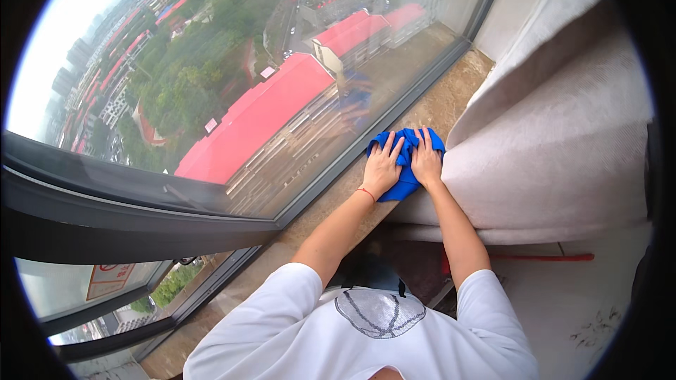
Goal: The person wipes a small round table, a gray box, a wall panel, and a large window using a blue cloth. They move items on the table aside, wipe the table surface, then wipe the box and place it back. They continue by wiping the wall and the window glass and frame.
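A crumpled blue cloth (402, 186) lies on the brown stone windowsill (441, 96), beside the dark window frame. Both hands press down on it from above. My left hand (382, 169) rests flat with its fingers spread over the cloth's left part; a thin red cord circles that wrist. Close by, without plainly touching it, my right hand (426, 161) lies on the cloth's right part, fingers pointing away from me. Whether any fold is pinched between the fingers cannot be seen.
A large window pane (296, 89) stands left of the sill, with buildings and trees far below. The pale curtain (538, 169) hangs against the sill's right side, close to my right hand. A thick dark frame post (132, 227) is at left. A red rod (544, 257) lies low at right.
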`<state>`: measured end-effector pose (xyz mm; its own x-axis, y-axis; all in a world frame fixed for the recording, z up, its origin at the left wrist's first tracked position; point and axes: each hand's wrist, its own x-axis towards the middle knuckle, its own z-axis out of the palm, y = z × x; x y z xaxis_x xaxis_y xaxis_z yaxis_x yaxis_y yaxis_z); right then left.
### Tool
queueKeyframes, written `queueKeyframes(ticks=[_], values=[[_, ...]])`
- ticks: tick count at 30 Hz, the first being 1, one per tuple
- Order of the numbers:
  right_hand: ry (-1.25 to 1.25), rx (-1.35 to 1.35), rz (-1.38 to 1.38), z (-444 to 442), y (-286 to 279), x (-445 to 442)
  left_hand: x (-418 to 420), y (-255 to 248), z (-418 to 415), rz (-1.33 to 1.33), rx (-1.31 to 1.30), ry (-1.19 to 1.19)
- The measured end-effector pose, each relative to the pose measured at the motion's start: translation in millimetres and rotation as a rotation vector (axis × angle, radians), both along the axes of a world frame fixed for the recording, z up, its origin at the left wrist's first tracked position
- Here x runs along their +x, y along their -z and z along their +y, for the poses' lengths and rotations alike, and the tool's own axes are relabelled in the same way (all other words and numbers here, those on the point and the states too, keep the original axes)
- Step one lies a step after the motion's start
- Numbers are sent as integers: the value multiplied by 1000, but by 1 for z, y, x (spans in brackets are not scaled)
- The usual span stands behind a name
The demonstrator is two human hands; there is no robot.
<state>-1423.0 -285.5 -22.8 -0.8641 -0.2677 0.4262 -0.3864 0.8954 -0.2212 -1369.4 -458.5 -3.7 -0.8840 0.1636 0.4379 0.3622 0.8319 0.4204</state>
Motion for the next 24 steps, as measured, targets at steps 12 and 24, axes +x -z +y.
queueKeyframes(ticks=[12, 24], values=[[-203, -101, -51, -31, -15, 31, 63, -13, -8, -64, 20, -215], [-908, -327, -324, -113, -39, 137, 251, -32, -80, -244, -141, -555]])
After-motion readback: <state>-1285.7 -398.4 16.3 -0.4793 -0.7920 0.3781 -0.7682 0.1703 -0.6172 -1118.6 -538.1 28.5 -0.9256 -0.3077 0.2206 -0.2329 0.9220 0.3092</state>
